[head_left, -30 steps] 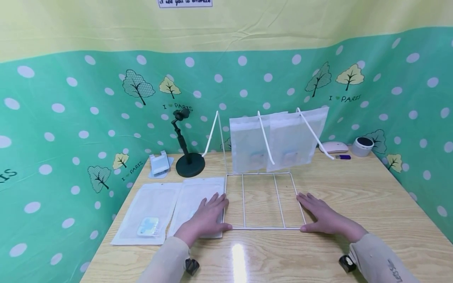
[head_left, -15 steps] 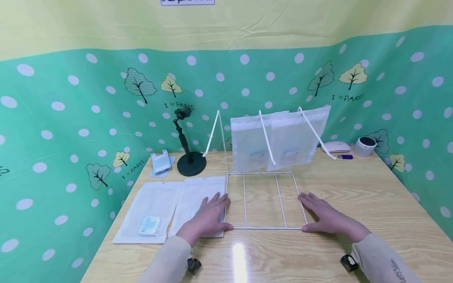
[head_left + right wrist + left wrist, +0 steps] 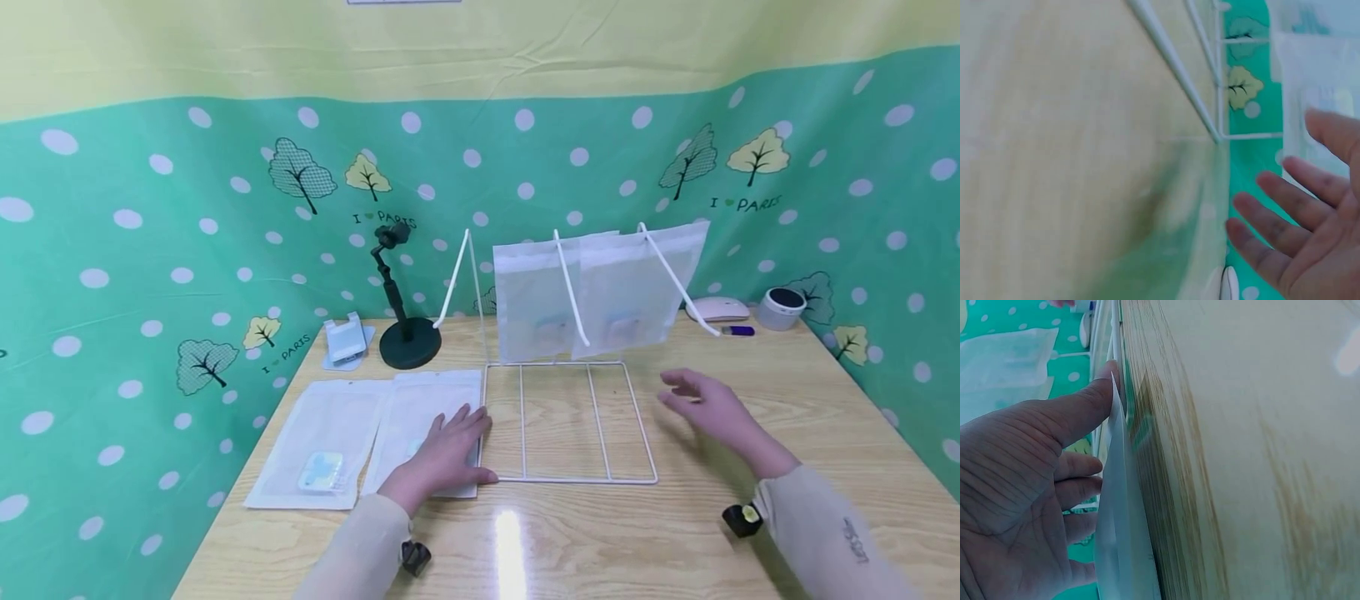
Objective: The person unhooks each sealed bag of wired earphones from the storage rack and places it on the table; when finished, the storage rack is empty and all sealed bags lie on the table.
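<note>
Two hands at the white wire rack (image 3: 573, 421) on the wooden tabletop (image 3: 787, 433).
Left hand (image 3: 442, 457) flat, pressing the rack's left edge; right hand (image 3: 712, 407) hovers relaxed, empty, just right of it.

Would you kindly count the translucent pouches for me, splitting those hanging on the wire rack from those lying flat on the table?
Hanging on the wire rack: 2, the left pouch and the right pouch.
Lying flat on the table: 2, the far-left pouch and the pouch under the left hand.
Total: 4
</note>
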Demonstrator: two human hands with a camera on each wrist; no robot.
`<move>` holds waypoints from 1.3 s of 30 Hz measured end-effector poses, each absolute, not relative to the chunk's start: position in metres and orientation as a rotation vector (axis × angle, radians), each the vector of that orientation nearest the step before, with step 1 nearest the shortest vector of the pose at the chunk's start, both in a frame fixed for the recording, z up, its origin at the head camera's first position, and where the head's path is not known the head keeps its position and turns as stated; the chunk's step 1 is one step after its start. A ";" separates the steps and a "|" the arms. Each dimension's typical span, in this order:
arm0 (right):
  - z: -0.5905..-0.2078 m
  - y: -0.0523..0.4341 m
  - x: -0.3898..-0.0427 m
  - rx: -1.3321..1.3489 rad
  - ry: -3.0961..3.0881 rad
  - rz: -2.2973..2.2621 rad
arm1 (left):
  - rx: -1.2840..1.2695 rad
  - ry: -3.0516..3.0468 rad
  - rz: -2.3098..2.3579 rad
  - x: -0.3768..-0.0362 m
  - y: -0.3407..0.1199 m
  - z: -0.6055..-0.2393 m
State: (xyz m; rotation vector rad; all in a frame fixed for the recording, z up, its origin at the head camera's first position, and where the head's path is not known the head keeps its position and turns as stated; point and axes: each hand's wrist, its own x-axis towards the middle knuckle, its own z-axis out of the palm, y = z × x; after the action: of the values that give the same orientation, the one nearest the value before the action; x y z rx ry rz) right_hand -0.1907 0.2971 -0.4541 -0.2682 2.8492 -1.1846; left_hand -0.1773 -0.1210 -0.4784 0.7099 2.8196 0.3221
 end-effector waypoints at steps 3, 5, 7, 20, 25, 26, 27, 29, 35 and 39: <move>-0.444 0.302 -0.201 -0.187 2.845 -1.348 | 0.710 2.821 0.324 -0.178 -0.121 -0.478; -0.437 0.303 -0.207 -0.158 2.832 -1.456 | 0.708 2.822 0.328 -0.178 -0.121 -0.478; -0.431 0.303 -0.214 -0.142 2.815 -1.558 | 0.707 2.823 0.334 -0.178 -0.121 -0.478; -0.404 0.290 -0.237 -0.179 2.751 -1.782 | 0.674 2.812 0.375 -0.178 -0.121 -0.478; -0.401 0.286 -0.243 -0.129 2.715 -1.823 | 0.670 2.809 0.380 -0.177 -0.121 -0.478; -0.401 0.286 -0.243 -0.115 2.710 -1.827 | 0.669 2.807 0.381 -0.177 -0.120 -0.478; -0.401 0.286 -0.244 -0.097 2.710 -1.828 | 0.667 2.805 0.383 -0.177 -0.120 -0.478; -0.401 0.287 -0.244 -0.059 2.708 -1.824 | 0.665 2.803 0.389 -0.177 -0.120 -0.478; -0.404 0.290 -0.246 0.015 2.702 -1.827 | 0.664 2.804 0.390 -0.177 -0.121 -0.479; -0.407 0.293 -0.247 -0.006 2.669 -1.855 | 0.660 2.803 0.390 -0.177 -0.121 -0.479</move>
State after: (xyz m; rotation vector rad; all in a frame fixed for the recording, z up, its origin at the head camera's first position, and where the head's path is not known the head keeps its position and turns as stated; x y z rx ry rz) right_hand -0.2469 0.2926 -0.4068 -0.0058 2.6685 -1.8553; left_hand -0.1774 -0.1214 -0.4793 0.6600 2.8032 0.3898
